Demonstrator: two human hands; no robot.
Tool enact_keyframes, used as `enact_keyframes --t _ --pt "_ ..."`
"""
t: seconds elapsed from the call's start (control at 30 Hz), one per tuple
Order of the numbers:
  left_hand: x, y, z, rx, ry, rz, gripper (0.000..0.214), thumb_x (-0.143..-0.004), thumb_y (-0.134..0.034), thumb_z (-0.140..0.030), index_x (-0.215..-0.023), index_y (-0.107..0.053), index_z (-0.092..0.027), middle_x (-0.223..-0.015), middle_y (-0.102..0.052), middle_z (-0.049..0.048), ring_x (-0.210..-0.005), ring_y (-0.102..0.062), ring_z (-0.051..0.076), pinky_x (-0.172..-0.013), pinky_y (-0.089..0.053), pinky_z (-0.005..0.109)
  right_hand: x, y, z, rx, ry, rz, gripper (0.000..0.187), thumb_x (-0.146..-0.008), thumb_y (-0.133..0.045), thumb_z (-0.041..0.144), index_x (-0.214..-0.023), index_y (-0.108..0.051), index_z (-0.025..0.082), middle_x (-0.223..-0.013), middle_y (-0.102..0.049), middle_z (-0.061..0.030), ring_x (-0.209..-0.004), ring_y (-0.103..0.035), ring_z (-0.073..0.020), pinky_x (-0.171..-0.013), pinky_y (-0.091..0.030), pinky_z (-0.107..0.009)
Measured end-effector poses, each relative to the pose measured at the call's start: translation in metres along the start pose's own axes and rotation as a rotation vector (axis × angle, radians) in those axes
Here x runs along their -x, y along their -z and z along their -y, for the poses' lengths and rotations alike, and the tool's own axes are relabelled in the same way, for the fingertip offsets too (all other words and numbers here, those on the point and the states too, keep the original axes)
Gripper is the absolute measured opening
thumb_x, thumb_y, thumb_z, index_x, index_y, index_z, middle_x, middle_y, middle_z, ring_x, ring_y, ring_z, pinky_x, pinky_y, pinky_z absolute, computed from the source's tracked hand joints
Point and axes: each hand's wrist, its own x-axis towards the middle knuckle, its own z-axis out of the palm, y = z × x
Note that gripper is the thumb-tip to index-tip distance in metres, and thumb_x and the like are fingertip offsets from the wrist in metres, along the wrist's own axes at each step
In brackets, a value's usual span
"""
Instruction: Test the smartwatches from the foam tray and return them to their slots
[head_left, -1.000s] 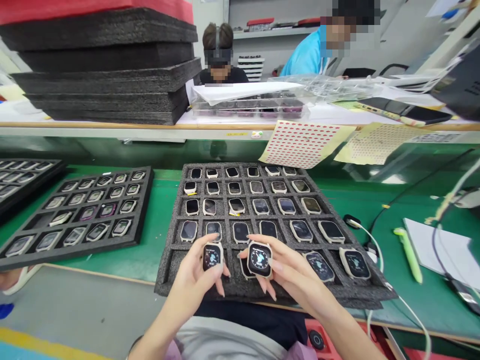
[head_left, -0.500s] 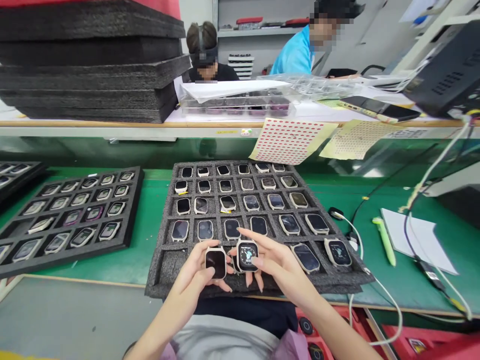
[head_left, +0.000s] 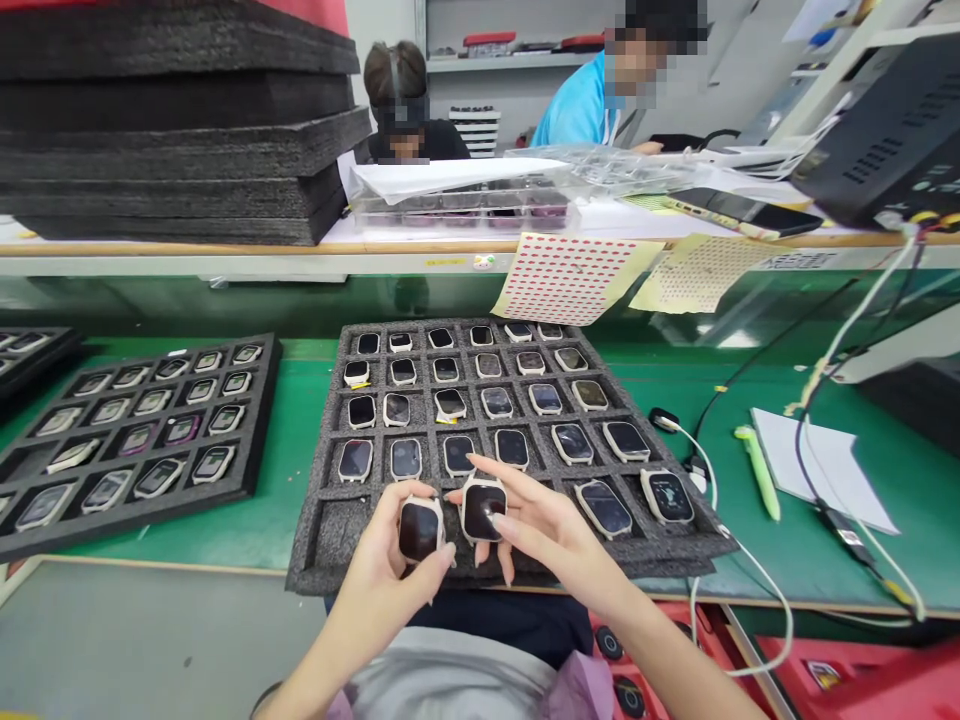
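Note:
My left hand (head_left: 390,560) is closed around a smartwatch case (head_left: 420,528) with a dark screen and a pale frame; its thumb lies at the lower right edge. Beside it, my right hand (head_left: 544,525) grips a second smartwatch (head_left: 484,508), its thumb on the screen, which looks dark with a small bright spot. Both watches are held apart from each other, above the front of a black foam tray (head_left: 330,540). Rows of similar strapless watches sit in the tray's compartments. In the front right one, a watch (head_left: 670,497) shows a lit face.
Another foam tray of watches (head_left: 259,440) lies to the left. On the right are a green pen (head_left: 759,472), white paper (head_left: 832,470) and cables. Stacked foam trays (head_left: 172,150) and a phone (head_left: 742,212) rest on the shelf; two people are behind it.
The right-hand watch's screen went from a lit dial to dark. My left thumb moved from the watch's screen to its right edge, and the left watch shifted slightly left.

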Motion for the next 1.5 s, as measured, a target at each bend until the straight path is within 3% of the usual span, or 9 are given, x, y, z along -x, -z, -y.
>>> enact_keyframes --t 0.1,0.23,0.37,0.63,0.83,1.5 --pt "0.0009 -0.0022 -0.0009 -0.098 0.016 -0.05 0.032 -0.078 -0.064 -0.023 -0.105 -0.048 -0.022 -0.068 -0.05 -0.006 -0.047 -0.043 0.006 -0.043 -0.035 0.016 -0.0016 0.0008 -0.0006 -0.061 0.022 0.019 0.047 -0.092 -0.059 0.027 -0.136 -0.044 0.021 -0.115 -0.059 -0.0136 -0.075 -0.066 -0.017 -0.052 -0.055 -0.022" --pt "0.0002 -0.0036 -0.0012 -0.183 -0.01 -0.077 0.025 -0.078 -0.06 -0.019 -0.1 -0.05 -0.02 -0.066 -0.047 -0.0062 -0.05 -0.043 0.007 -0.048 -0.037 0.018 -0.0037 0.0015 -0.0042 -0.119 0.006 0.04 0.033 -0.086 -0.067 0.024 -0.118 -0.06 0.017 -0.092 -0.064 -0.0079 -0.063 -0.065 -0.015 -0.048 -0.055 -0.022" --pt "-0.0025 -0.0059 -0.0025 -0.167 0.009 -0.023 0.027 -0.081 -0.057 -0.021 -0.105 -0.045 -0.021 -0.063 -0.046 -0.0076 -0.041 -0.035 0.004 -0.04 -0.028 0.018 -0.0041 0.0 -0.0072 -0.142 0.011 0.04 0.04 -0.085 -0.069 0.024 -0.122 -0.057 0.015 -0.074 -0.063 -0.0033 -0.06 -0.064 -0.0148 -0.049 -0.056 -0.023" --pt "-0.0046 -0.0064 0.0008 -0.128 0.015 0.004 0.028 -0.083 -0.059 -0.026 -0.105 -0.043 -0.02 -0.058 -0.043 -0.0094 -0.039 -0.035 0.004 -0.038 -0.028 0.017 -0.0015 0.0011 -0.0093 -0.177 -0.049 0.024 0.048 -0.084 -0.07 0.029 -0.127 -0.055 0.015 -0.076 -0.063 -0.0046 -0.06 -0.065 -0.0159 -0.046 -0.053 -0.022" --pt "-0.003 -0.0058 0.002 -0.153 0.084 0.02 0.024 -0.082 -0.058 -0.024 -0.102 -0.046 -0.02 -0.054 -0.041 -0.0104 -0.034 -0.03 0.004 -0.035 -0.022 0.017 -0.0013 0.0014 -0.0098 -0.19 -0.072 0.012 0.043 -0.083 -0.071 0.03 -0.121 -0.06 0.013 -0.07 -0.064 -0.0035 -0.051 -0.063 -0.0141 -0.046 -0.053 -0.023" --pt "-0.0015 -0.007 0.0031 -0.142 0.029 0.011 0.026 -0.082 -0.058 -0.023 -0.105 -0.046 -0.021 -0.059 -0.041 -0.0087 -0.038 -0.032 0.004 -0.037 -0.025 0.017 0.0004 -0.0003 -0.0067 -0.186 -0.041 -0.005 0.043 -0.082 -0.071 0.029 -0.12 -0.061 0.013 -0.066 -0.063 -0.0024 -0.051 -0.063 -0.0145 -0.048 -0.052 -0.023"
